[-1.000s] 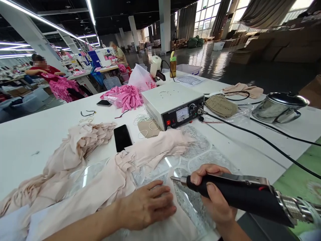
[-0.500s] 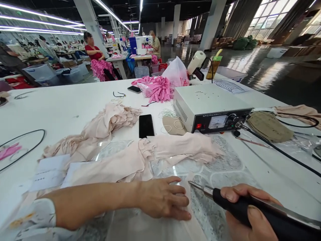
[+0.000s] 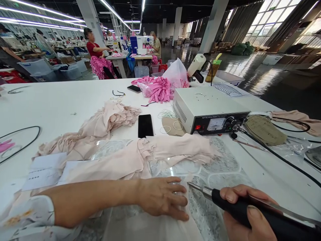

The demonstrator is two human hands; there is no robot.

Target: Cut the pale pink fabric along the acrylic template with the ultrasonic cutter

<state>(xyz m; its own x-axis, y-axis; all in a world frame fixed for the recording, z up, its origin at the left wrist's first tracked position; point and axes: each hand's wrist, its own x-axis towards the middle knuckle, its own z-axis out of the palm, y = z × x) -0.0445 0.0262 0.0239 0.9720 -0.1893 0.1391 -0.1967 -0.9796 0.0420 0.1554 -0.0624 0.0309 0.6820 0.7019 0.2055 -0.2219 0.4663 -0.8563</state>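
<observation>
My left hand (image 3: 163,197) lies with its fingers spread on a sheer pale-pink fabric piece (image 3: 150,227), over a grey marbled sheet (image 3: 222,169). In my right hand (image 3: 247,207) is an ultrasonic cutter (image 3: 230,204) with a black grip and a pointed metal tip. That tip rests at the fabric's right edge, just beyond my left fingertips. Ahead of my hands lie stacks of pale-pink cut fabric (image 3: 180,147), and another stack (image 3: 112,170) sits at the left.
A control box (image 3: 215,122) with a lit red switch stands at the right, its black cable (image 3: 273,150) running across the table. Near it lie a phone (image 3: 145,125), a beige card (image 3: 173,125) and olive fabric pieces (image 3: 265,130). Pink strips (image 3: 160,88) and a heat gun (image 3: 197,65) are further back.
My hands and the cutter stay almost in place at the fabric edge. The view has shifted slightly. In the background, a person in red has stretched an arm toward a sewing table.
</observation>
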